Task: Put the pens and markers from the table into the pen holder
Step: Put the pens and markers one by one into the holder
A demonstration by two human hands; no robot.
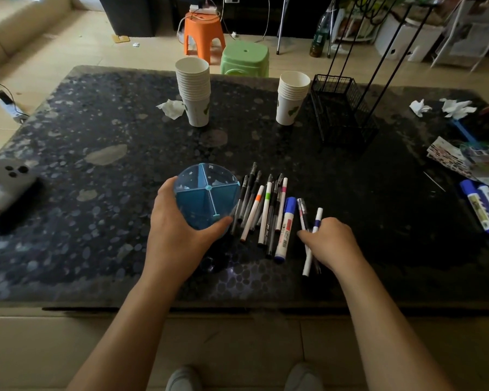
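Note:
A round blue pen holder (206,193) with three compartments stands on the dark table, empty as far as I can see. My left hand (178,230) wraps around its near side. Right of it lie several pens and markers (266,210) in a loose fan, among them a thick blue-capped marker (286,230). My right hand (331,241) rests on the table at the fan's right end, its fingers closing over a thin white pen with a blue band (316,227) and a dark-tipped pen beside it.
Two stacks of paper cups (194,94) (291,97) stand behind, with a black wire basket (342,108) to their right. Crumpled tissues (171,108), two more blue markers (483,207) and papers lie at the right edge. A white object (9,176) sits far left.

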